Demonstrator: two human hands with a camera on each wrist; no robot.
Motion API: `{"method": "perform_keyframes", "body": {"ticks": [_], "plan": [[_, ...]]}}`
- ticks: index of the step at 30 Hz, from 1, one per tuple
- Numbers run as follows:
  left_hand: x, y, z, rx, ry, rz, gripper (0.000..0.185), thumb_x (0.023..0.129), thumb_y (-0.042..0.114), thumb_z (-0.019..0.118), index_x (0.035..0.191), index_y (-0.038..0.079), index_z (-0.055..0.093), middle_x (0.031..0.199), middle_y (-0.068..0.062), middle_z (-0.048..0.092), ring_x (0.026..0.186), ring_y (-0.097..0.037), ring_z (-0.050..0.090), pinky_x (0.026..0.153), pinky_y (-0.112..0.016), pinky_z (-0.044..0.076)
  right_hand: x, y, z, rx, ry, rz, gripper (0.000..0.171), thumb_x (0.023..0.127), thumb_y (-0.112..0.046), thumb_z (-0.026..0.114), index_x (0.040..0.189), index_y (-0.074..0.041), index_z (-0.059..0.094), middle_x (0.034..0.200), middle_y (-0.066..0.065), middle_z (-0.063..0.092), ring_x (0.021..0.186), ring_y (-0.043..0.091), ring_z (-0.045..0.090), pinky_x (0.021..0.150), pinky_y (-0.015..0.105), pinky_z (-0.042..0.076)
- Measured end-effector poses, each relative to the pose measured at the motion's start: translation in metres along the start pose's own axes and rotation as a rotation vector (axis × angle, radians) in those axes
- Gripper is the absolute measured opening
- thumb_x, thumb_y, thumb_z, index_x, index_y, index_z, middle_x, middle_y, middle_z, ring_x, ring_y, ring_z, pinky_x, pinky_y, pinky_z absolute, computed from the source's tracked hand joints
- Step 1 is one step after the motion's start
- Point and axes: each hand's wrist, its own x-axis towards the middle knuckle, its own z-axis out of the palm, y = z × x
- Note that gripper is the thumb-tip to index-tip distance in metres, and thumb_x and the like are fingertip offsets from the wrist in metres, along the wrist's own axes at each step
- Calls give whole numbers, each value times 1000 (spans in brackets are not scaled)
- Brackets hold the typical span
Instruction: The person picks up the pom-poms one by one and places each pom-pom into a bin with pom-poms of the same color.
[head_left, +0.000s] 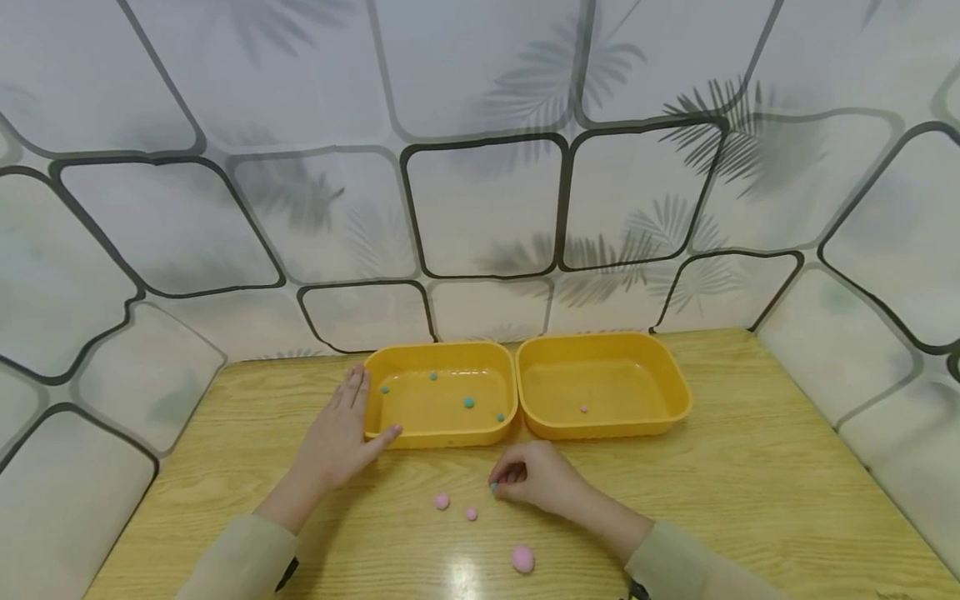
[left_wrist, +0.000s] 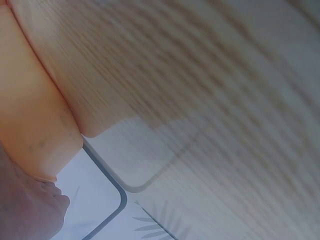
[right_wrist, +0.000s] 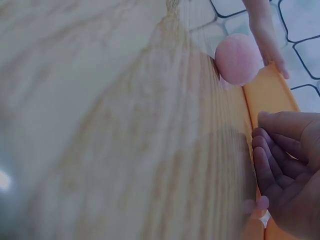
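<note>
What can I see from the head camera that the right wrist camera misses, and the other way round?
Only the head view shows both yellow trays: the left tray with small teal balls, the right tray with one pink ball, plus three pink balls on the table and a teal ball pinched by the right hand. Only the right wrist view shows that hand's curled fingers close up. Both show the wooden table, the left hand and a pink ball.

yellow trays [head_left: 600,425], pink balls [head_left: 522,558], teal balls [head_left: 468,402]
</note>
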Motion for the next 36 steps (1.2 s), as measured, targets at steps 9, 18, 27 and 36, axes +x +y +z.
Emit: {"method": "perform_keyframes", "body": {"ticks": [9, 18, 27, 36], "plan": [[0, -1, 1, 5, 4, -1, 101, 104, 56, 58, 163, -15, 18, 174, -32, 15, 162, -48, 17, 132, -59, 24, 3, -7, -4, 18, 46, -26, 8, 88, -6, 85, 94, -11, 82, 88, -3, 75, 77, -1, 61, 69, 18, 55], [1, -2, 3, 11, 6, 0, 102, 103, 57, 58, 163, -14, 17, 174, -31, 14, 162, -48, 18, 131, -59, 25, 7, -23, -10, 43, 72, -44, 8, 90, -5, 83, 95, -11, 82, 93, 0, 76, 80, -1, 62, 72, 18, 57], [-1, 0, 0, 4, 4, -3, 101, 104, 55, 59, 163, -15, 18, 173, -32, 15, 162, -49, 18, 131, -59, 26, 12, -42, -19, 82, 93, -76, 6, 92, -4, 81, 99, -4, 82, 95, 4, 78, 80, 0, 64, 72, 19, 58], [0, 0, 1, -3, 10, 1, 100, 104, 56, 58, 163, -15, 18, 173, -33, 15, 162, -49, 18, 131, -59, 25, 25, -50, -29, 67, 149, -49, 5, 94, -9, 80, 99, -10, 82, 95, 2, 78, 80, 4, 64, 71, 19, 56]]}}
